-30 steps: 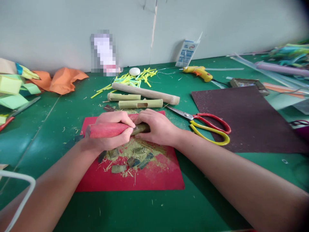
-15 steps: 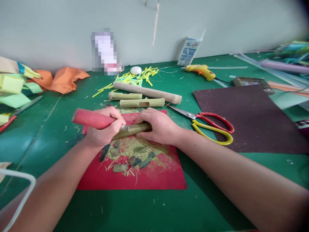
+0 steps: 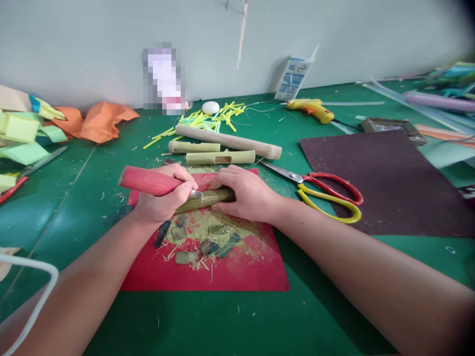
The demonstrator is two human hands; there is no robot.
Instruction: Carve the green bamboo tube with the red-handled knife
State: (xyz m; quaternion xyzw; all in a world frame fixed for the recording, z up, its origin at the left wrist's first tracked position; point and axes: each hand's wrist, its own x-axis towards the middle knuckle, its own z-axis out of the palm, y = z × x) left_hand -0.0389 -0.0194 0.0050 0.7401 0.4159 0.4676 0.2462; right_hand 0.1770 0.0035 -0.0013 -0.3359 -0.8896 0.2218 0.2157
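Head view: left hand point(image 3: 163, 193) closed round red-handled blade point(image 3: 152, 182), right hand point(image 3: 248, 193) curled over bamboo piece point(image 3: 208, 198) above red sheet point(image 3: 252, 277). Best kept: firm pin, shallow strokes, right fingers clear of blade line.

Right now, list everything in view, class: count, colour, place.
Table: one, green, below
Wall: one, grey, behind
Sheet: one, red, centre
Bamboo: one, green, over sheet
Tool: one, red-handled, on bamboo
Scraps: many, green, on sheet
Cut tubes: two, pale, beyond sheet
Rod: one, beige, behind tubes
Sticks: many, yellow, behind rod
Egg shape: one, white, by sticks
Scissors: one, red-yellow, right
Panel: one, brown, right
Glue gun: one, yellow, back
Carton: one, white-blue, back
Blurred object: one, whitish, back
Papers: several, mixed, left
Blade: one, red-handled, left
Clutter: uncountable, mixed, right
Loop: one, white, near-left
Left hand: one, bare, on tool
Right hand: one, bare, on bamboo
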